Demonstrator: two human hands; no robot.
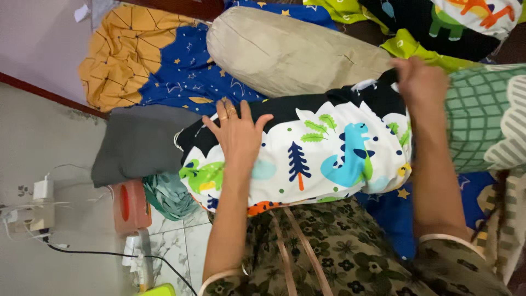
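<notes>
A long, plump bolster (307, 159) lies across the person's lap, wrapped in a smooth cotton cover printed with dinosaurs and trees on white and black. Its far end stays bare, showing a green checked inner case (476, 120). Just behind it lies a second bolster (290, 52) in plain beige cloth, creased and cylindrical, resting on a blue starred sheet (186, 71) with a yellow patch. A flat grey pillow (139, 142) sits at the bed's edge near the tiled floor (181, 246), with a salmon-coloured box (130, 205) below it.

The left hand (236, 134) lies palm down on the printed cover near its closed end, fingers spread and flat, a ring on one. The right hand (419, 82) reaches over the cover's open rim, fingers curled and pinching the dark fabric edge, wrist bent, forearm stretched straight along the bolster
</notes>
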